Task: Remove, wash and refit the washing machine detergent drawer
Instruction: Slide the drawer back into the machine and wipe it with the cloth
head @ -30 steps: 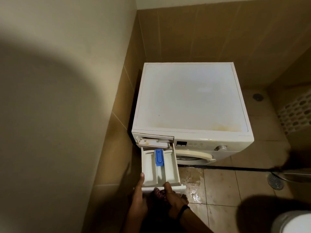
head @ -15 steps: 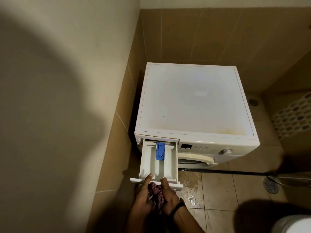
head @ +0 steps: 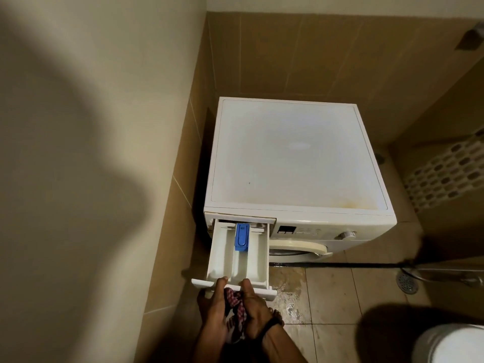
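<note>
The white detergent drawer (head: pixel 239 260) with a blue insert (head: pixel 242 236) sticks out of its slot at the top left of the white washing machine (head: pixel 293 163), its rear end inside the slot. My left hand (head: pixel 213 305) grips the drawer's front panel on the left, thumb on top. On the right of that panel my right hand (head: pixel 255 307) holds it the same way, thumb over the edge. A red checked cloth (head: pixel 234 301) hangs bunched between the two hands under the panel.
The machine stands in a tiled corner, wall close on its left. The floor tiles (head: pixel 327 294) in front are wet. A black hose (head: pixel 340 265) runs right toward a floor drain (head: pixel 406 282). A white bucket (head: pixel 450 344) sits at the lower right.
The drawer's rear end has gone into the machine's slot and slid further in. Both hands moved forward with the front panel; the checked cloth now shows between them.
</note>
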